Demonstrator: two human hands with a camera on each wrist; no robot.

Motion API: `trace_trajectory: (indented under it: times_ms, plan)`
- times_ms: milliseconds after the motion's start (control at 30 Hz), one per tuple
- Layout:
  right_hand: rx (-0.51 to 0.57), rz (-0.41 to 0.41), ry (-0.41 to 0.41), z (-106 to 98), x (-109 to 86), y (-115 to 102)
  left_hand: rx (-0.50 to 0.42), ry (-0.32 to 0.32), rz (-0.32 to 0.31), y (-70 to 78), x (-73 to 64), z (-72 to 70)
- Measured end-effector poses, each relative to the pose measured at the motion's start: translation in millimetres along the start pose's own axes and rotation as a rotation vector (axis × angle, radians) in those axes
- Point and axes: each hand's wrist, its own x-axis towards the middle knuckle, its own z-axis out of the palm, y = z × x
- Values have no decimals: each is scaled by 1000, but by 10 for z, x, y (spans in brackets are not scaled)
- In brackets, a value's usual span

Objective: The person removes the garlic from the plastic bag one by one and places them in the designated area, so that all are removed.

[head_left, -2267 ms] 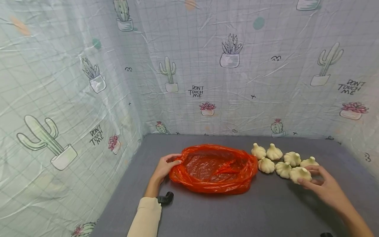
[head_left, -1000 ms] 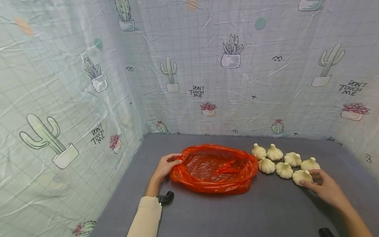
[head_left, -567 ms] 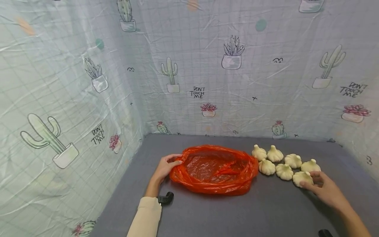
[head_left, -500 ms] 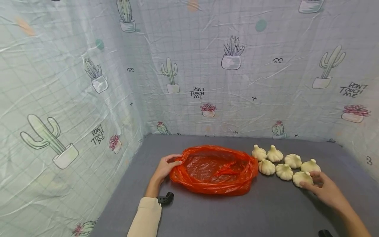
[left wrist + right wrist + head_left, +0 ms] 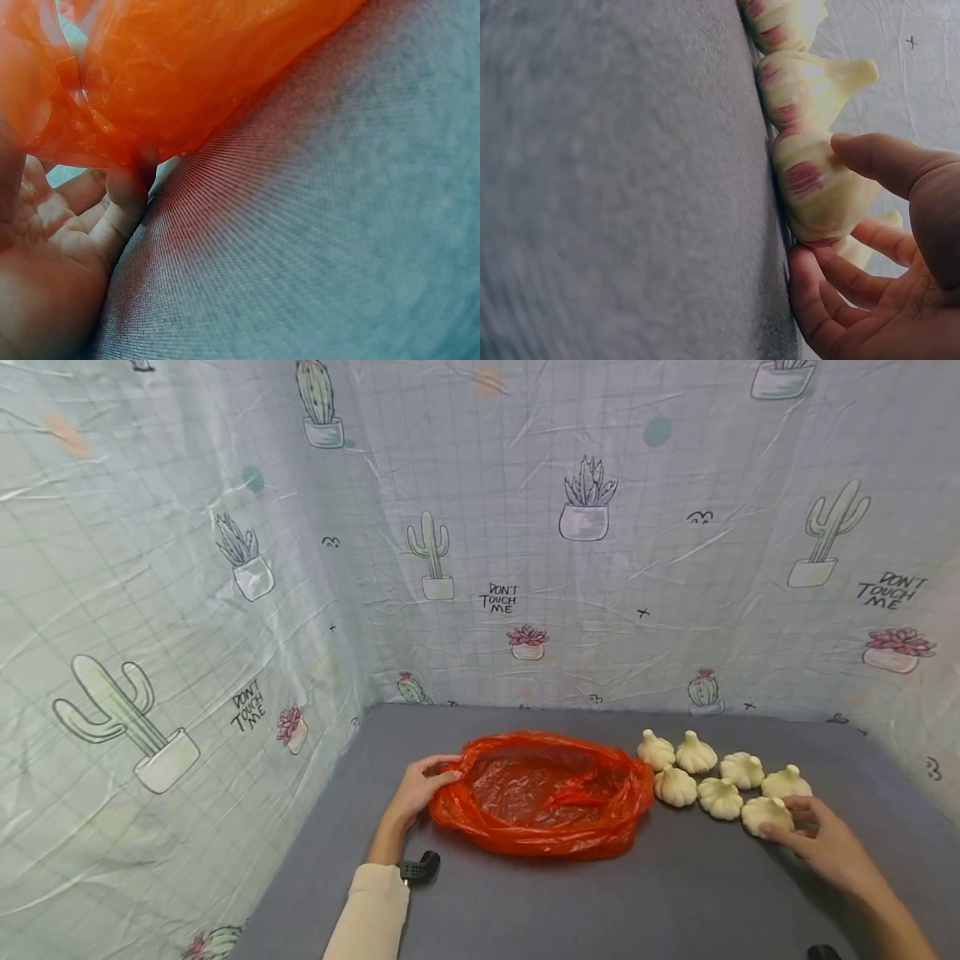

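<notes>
An open red plastic bag [image 5: 540, 842] lies wide-mouthed on the grey table. My left hand [image 5: 415, 787] pinches its left rim between thumb and fingers; in the left wrist view the orange-looking film [image 5: 195, 75] runs into the fingertips. At the right, my right hand [image 5: 828, 847] holds the nearest garlic bulb [image 5: 763, 816], thumb on one side and fingers on the other. The right wrist view shows that pink-streaked bulb [image 5: 817, 187] down at the table surface, touching its neighbour [image 5: 806, 86]. Several more garlic bulbs [image 5: 720, 797] stand in two rows between bag and hand.
A printed cactus cloth [image 5: 480, 543] hangs behind and at the left of the table [image 5: 570, 910]. The bag's right end reaches the leftmost bulbs. A black wrist device [image 5: 422, 868] sits at the left sleeve [image 5: 371, 906].
Since the oldest frame, my right hand has shifted the held garlic bulb slightly right and down beside the others. Over the last half second only the head view tilts a little; the left hand stays.
</notes>
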Motion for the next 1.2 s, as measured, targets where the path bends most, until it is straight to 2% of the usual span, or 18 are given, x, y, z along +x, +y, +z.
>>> trace_trajectory:
  times_ms: [300,400,600,767,933,1200]
  plan:
    - [55,35,-49,-115,-35,65,-1,2,-7,1,17,27]
    - [29,68,-10,-163,-55,68,3,-1,-2,15,12,32]
    - [-14,112,125,-218,-97,12,7,0,11,31,1,26]
    - [-4,101,187,-249,-125,-60,8,-4,12,33,-7,8]
    - [8,55,269,-241,-165,-131,8,-12,2,39,-2,-7]
    - [36,37,280,-205,-199,-246,12,-14,2,37,-11,-28]
